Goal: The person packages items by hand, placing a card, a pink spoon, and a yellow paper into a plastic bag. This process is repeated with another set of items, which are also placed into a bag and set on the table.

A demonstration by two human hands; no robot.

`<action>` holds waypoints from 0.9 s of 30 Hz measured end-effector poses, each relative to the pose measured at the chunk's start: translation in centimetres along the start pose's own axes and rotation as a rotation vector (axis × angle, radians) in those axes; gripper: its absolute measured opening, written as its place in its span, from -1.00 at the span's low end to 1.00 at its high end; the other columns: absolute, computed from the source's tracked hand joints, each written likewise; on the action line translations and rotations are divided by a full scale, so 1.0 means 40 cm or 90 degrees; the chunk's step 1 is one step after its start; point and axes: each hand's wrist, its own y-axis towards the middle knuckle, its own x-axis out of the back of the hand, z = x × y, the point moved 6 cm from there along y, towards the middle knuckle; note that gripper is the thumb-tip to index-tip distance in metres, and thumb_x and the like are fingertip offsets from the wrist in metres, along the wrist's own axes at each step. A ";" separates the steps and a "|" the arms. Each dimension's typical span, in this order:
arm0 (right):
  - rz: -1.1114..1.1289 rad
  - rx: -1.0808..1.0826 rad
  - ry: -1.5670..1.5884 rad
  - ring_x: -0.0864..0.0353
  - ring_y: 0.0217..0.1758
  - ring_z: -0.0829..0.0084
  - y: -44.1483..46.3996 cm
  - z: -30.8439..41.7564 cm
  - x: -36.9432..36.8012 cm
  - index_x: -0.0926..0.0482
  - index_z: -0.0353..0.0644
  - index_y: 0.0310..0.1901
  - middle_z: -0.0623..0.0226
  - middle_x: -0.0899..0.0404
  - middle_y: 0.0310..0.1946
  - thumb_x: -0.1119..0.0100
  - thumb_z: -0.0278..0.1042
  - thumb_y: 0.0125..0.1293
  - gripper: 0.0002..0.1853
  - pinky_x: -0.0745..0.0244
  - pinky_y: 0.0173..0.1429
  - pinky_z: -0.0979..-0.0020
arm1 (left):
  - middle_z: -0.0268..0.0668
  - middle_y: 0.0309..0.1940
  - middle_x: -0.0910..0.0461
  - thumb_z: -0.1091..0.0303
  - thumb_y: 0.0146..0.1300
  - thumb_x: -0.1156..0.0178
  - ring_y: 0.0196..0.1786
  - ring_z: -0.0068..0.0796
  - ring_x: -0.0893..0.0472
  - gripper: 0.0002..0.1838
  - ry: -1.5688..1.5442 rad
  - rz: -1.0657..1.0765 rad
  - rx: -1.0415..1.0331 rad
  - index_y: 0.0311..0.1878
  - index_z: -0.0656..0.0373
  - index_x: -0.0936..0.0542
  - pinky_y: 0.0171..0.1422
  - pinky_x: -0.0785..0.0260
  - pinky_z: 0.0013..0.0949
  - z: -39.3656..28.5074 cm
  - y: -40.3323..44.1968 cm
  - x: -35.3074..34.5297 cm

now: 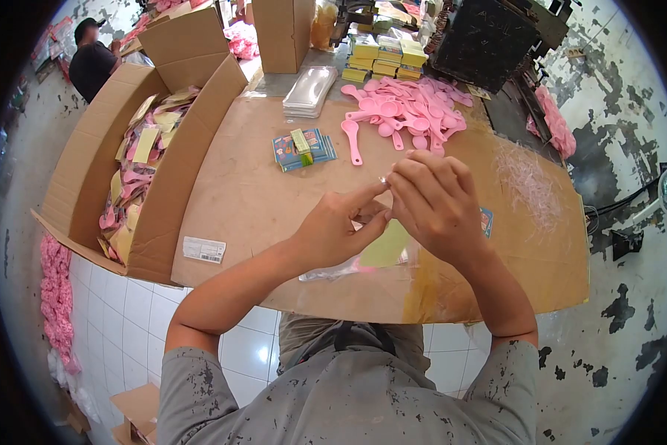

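My left hand [348,222] and my right hand [437,204] meet above the cardboard-covered table, fingertips nearly touching. Between the left index finger and the bent right fingers is a tiny whitish bit, too small to name. The right fingers are pressed together; the left index finger and thumb reach toward them. Beneath the hands lies a pale green card [387,247], with clear plastic [326,273] and a bit of pink beside it, partly hidden by the hands. A blue printed card [486,222] shows past my right wrist.
Pink plastic spoons [407,111] are heaped ahead, near clear plastic sleeves [309,92] and a banded stack of blue cards [292,152]. At left stands a carton [174,185] of packed pieces. Plastic strips [530,182] lie right; a black machine [485,37] stands behind. Another person [92,63] is far left.
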 end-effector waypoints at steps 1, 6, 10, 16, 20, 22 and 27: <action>0.012 -0.001 -0.011 -0.61 0.14 0.30 -0.003 -0.001 -0.007 -0.67 -0.14 -0.16 0.36 -0.62 -0.05 -0.41 -0.36 0.13 -0.77 -0.38 0.24 0.22 | -0.13 -0.24 -0.82 0.51 0.50 -0.26 -0.19 -0.51 -0.80 -0.50 0.052 0.020 -0.010 0.45 0.35 -0.47 -0.11 -0.60 -0.44 -0.008 0.000 -0.002; 0.009 -0.110 0.058 -0.58 0.05 0.34 -0.017 -0.056 -0.008 -0.60 -0.16 -0.19 0.32 -0.57 -0.12 -0.31 -0.38 0.17 -0.82 -0.39 0.19 0.20 | -0.11 -0.23 -0.83 0.47 0.50 -0.25 -0.18 -0.50 -0.81 -0.51 0.097 0.097 0.013 0.44 0.34 -0.48 -0.07 -0.61 -0.45 -0.025 0.017 -0.003; 0.068 -0.636 0.782 -0.51 -0.33 0.60 -0.174 -0.266 0.004 -0.52 -0.19 -0.23 0.39 -0.51 -0.39 -0.16 -0.46 0.41 -0.96 -0.42 -0.20 0.46 | -0.11 -0.08 -0.83 0.49 0.55 -0.19 -0.04 -0.53 -0.78 -0.54 -0.206 0.097 0.128 0.47 0.29 -0.48 0.06 -0.59 -0.48 0.010 0.011 -0.013; -0.215 -0.644 1.047 -0.60 -0.15 0.59 -0.606 -0.681 0.115 -0.51 -0.26 0.14 0.28 -0.58 -0.23 -0.15 -0.50 0.43 -0.72 -0.52 -0.09 0.56 | -0.13 -0.02 -0.81 0.51 0.57 -0.18 0.08 -0.57 -0.73 -0.55 -0.264 0.105 0.178 0.47 0.29 -0.48 0.21 -0.55 -0.47 0.014 0.020 -0.004; 0.017 -0.659 0.060 -0.63 -0.02 0.36 -0.771 -0.707 0.157 -0.45 -0.22 0.35 0.19 -0.64 -0.05 -0.17 -0.59 0.35 -0.49 -0.56 0.09 0.36 | -0.14 0.01 -0.81 0.51 0.58 -0.17 0.09 -0.57 -0.73 -0.55 -0.259 0.121 0.170 0.47 0.31 -0.47 0.23 -0.56 -0.44 0.019 0.022 -0.011; 0.125 -0.564 -0.423 -0.65 0.04 0.25 -0.785 -0.698 0.181 -0.43 -0.20 0.46 0.14 -0.67 0.05 -0.18 -0.63 0.31 -0.36 -0.57 0.17 0.26 | -0.15 0.02 -0.80 0.49 0.58 -0.17 0.09 -0.56 -0.73 -0.56 -0.245 0.115 0.163 0.47 0.33 -0.47 0.23 -0.57 -0.43 0.031 0.025 -0.016; 0.019 -0.699 0.419 -0.65 -0.04 0.31 -0.664 -0.665 0.154 -0.51 -0.24 0.37 0.16 -0.68 -0.03 -0.16 -0.64 0.34 -0.46 -0.58 0.13 0.30 | -0.14 0.05 -0.79 0.43 0.61 -0.17 0.09 -0.53 -0.74 -0.57 -0.260 0.075 0.193 0.44 0.34 -0.48 0.23 -0.59 -0.42 0.056 0.031 -0.014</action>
